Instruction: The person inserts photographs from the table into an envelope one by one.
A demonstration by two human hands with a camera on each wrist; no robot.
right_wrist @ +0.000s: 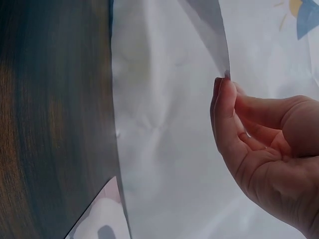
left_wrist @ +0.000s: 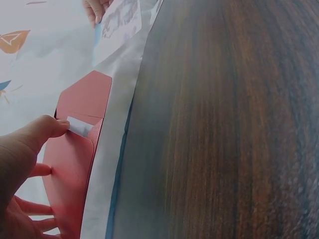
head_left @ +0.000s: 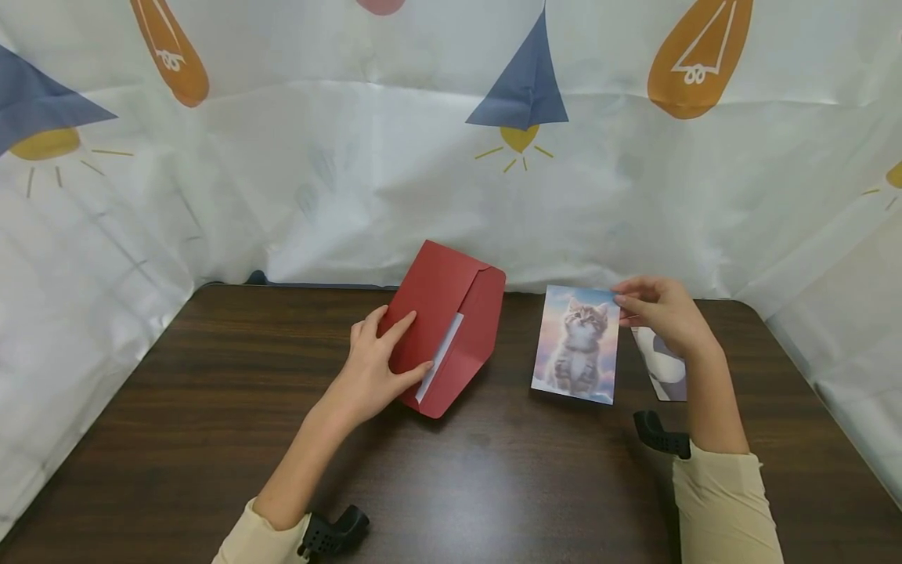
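Note:
My left hand [head_left: 369,372] grips a red envelope [head_left: 434,301] above the table, its flap open to the right. The thumb lies at the envelope's mouth, where a strip of white paper [head_left: 440,356] shows, and the fingers spread over the envelope's left part. In the left wrist view the thumb tip sits beside that paper inside the red envelope [left_wrist: 75,164]. At the right, my right hand [head_left: 662,309] pinches a kitten picture card [head_left: 578,345] by its upper right corner, between thumb and fingers. Only a sliver of this card's edge appears in the right wrist view.
Another picture card [head_left: 662,368], white and greyish purple, lies on the dark wooden table [head_left: 176,407], partly behind the right wrist. A white curtain [head_left: 317,196] with lamp prints hangs along the table's back edge. Black wrist devices [head_left: 334,533] sit at both sleeves.

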